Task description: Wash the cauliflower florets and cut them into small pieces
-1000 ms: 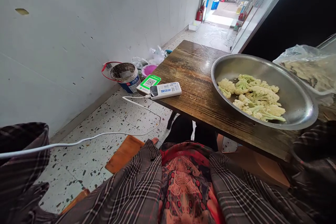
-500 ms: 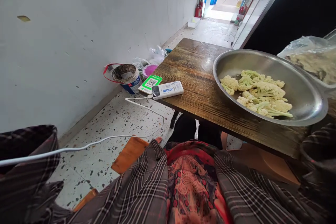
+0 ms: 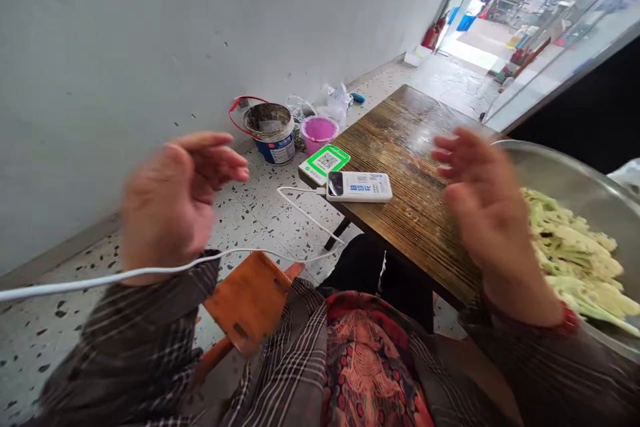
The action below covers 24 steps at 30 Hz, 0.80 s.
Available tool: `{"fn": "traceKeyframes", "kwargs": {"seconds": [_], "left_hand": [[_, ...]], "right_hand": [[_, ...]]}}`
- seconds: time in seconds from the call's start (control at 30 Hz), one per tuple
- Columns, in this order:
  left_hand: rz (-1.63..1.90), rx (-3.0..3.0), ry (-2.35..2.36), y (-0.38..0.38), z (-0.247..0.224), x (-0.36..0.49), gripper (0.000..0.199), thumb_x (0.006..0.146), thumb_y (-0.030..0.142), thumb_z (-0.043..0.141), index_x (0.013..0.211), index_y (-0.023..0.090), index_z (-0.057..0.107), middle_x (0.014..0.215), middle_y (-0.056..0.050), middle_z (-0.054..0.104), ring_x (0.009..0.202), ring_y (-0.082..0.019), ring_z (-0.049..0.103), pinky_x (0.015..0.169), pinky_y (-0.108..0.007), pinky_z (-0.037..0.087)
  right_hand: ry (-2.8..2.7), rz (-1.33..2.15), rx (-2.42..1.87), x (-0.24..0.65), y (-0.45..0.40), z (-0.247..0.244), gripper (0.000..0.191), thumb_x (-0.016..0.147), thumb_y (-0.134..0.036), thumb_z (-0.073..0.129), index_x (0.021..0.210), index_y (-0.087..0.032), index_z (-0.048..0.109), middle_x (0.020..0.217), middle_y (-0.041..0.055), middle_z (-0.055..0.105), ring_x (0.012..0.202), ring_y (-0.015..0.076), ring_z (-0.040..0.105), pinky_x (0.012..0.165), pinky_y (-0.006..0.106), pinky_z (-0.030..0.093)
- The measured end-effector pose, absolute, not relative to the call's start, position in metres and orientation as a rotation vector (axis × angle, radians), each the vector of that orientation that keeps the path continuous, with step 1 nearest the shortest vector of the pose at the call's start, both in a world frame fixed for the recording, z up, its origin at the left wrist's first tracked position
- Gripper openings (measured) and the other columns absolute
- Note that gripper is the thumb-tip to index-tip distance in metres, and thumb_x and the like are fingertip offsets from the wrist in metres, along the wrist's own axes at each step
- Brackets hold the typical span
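Observation:
My left hand (image 3: 175, 197) is raised over the floor left of the table, its fingers apart and curved, holding nothing. A white cable (image 3: 165, 269) runs across in front of its wrist. Above the table, my right hand (image 3: 487, 213) is held up with fingers spread and nothing in them. Just right of it stands a large metal bowl (image 3: 545, 155) with cauliflower pieces (image 3: 580, 247) in it, partly covered by my forearm. On the table's left corner lies a white power bank (image 3: 360, 187), plugged to the cable, beside a green QR-code stand (image 3: 326, 161).
The dark wooden table (image 3: 395, 140) reaches toward a glass doorway (image 3: 480, 20). By the wall stand a paint bucket (image 3: 275, 137) with a red handle and a pink bucket (image 3: 320, 130). An orange-brown wooden stool (image 3: 250, 297) is at my left.
Both my hands have come up into view, fingers apart. My head has turned to the right-to-left scene shift: table, buckets and bowl now appear further right in view.

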<state>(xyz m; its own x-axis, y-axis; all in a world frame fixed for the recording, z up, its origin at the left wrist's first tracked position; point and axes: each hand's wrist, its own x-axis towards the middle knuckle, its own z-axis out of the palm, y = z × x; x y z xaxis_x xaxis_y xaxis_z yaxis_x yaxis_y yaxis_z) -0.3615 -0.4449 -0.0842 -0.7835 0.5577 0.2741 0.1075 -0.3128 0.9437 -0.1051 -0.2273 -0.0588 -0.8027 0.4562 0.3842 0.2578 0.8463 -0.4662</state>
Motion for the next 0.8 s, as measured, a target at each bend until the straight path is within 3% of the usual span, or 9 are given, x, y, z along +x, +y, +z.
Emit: {"fn": "traceKeyframes", "kwargs": {"seconds": [0.07,0.3,0.47,0.8], "left_hand": [[2.082,0.776,1.625,-0.438,-0.117,-0.366,0.033,0.09,0.046,0.054,0.102,0.017,0.067,0.087,-0.002,0.068,0.078,-0.013,0.062,0.077,-0.03,0.051],[1.677,0.441,1.622,-0.424,-0.213,-0.361,0.041,0.083,0.045,0.062,0.112,0.017,0.062,0.094,-0.004,0.065,0.081,-0.014,0.062,0.081,-0.032,0.049],[1.644,0.399,1.455,-0.403,-0.227,-0.335,0.038,0.08,0.041,0.066,0.109,0.016,0.062,0.089,-0.003,0.064,0.076,-0.013,0.061,0.078,-0.032,0.048],[1.849,0.263,1.405,-0.354,-0.223,-0.32,0.021,0.077,0.032,0.068,0.081,0.013,0.061,0.069,-0.001,0.061,0.061,-0.01,0.056,0.063,-0.026,0.044]], "right_hand": [[-2.578,0.589,-0.467,-0.124,-0.219,-0.082,0.064,0.094,-0.04,0.049,0.15,-0.035,0.018,0.147,0.0057,0.041,0.133,0.0263,0.043,0.105,0.051,0.044],[-2.863,0.559,-0.43,-0.154,-0.184,-0.154,0.083,0.082,-0.046,0.064,0.151,-0.026,0.021,0.154,0.0101,0.031,0.142,0.0301,0.03,0.114,0.056,0.031],[-2.877,0.546,-0.453,-0.159,-0.177,-0.17,0.083,0.081,-0.046,0.065,0.15,-0.027,0.023,0.149,0.0112,0.038,0.136,0.0323,0.037,0.11,0.057,0.034],[-2.689,0.372,-0.437,-0.152,-0.187,-0.18,0.081,0.078,-0.051,0.069,0.146,-0.025,0.032,0.126,0.013,0.057,0.113,0.0318,0.052,0.098,0.052,0.044]]}}
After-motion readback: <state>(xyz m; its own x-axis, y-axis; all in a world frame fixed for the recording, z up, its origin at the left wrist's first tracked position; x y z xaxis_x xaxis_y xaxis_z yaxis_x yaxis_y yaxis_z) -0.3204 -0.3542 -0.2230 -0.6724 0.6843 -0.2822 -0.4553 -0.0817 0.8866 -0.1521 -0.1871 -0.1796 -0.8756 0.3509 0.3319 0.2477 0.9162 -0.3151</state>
